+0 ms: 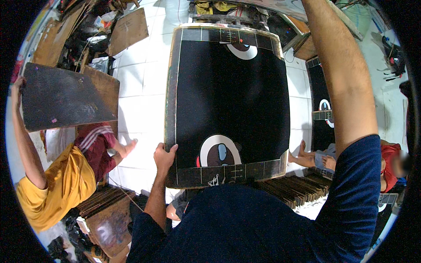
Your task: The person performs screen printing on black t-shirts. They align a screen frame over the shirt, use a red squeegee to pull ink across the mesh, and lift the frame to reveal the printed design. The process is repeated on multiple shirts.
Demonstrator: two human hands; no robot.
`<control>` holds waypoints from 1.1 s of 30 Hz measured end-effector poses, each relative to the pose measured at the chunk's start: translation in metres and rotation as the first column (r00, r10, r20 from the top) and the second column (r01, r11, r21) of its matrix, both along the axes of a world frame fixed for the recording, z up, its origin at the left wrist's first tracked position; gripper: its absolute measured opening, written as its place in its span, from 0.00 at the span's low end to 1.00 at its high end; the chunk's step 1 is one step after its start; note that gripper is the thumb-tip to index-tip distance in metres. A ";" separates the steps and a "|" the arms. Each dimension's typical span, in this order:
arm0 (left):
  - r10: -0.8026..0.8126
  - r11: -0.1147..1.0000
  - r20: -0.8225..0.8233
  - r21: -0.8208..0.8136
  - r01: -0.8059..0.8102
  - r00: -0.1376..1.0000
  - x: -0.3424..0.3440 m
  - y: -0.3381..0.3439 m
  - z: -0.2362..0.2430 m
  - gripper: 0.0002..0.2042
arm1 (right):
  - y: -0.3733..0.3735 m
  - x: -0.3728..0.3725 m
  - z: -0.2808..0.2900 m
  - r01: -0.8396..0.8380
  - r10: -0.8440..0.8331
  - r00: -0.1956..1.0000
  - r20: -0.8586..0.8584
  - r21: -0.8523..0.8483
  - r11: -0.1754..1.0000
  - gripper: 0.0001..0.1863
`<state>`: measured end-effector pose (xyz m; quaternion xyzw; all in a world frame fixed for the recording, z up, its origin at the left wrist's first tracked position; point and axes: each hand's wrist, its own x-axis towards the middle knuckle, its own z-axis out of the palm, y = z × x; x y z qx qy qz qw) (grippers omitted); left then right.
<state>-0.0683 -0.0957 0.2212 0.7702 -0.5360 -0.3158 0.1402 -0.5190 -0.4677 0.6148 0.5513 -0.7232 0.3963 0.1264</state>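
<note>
In front of me lies a board (228,173) with a dark, line-marked border. Black fabric (232,96) is spread flat over it. A printed cartoon eye (207,143) in white, brown and blue shows at the near end, and a second eye (245,53) at the far end is partly cut off by the border. My left hand (164,158) grips the board's near left edge, thumb on top; its fingers under the edge are partly hidden. My right forearm (344,61) stretches up past the board's right side and leaves the picture at the top, so the right hand is out of view.
To the left, a person in a yellow shirt (66,179) holds a dark board (70,96). A person in red (388,164) sits at the right, near another printed black panel (320,83). Stacked thin boards (294,188) stand below the board's right corner. A pale frame (272,5) crosses the top.
</note>
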 end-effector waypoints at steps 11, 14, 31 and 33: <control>0.032 0.998 0.057 -0.060 -0.029 0.998 -0.002 -0.002 -0.016 0.31 | -0.015 -0.009 0.012 0.001 -0.001 0.999 -0.053 0.017 1.000 0.26; 0.025 0.999 0.105 0.034 -0.029 0.994 -0.005 0.000 -0.030 0.33 | -0.020 -0.010 0.018 -0.037 0.038 0.998 -0.042 0.019 0.999 0.26; -0.115 0.991 0.157 -0.052 0.125 0.981 -0.004 -0.062 -0.026 0.39 | -0.080 -0.031 0.050 -0.019 0.030 0.990 -0.135 0.085 0.996 0.28; -0.120 0.939 0.273 -0.280 0.198 0.955 -0.040 -0.112 -0.018 0.41 | -0.085 -0.032 0.054 -0.040 0.053 0.991 -0.123 0.103 0.994 0.27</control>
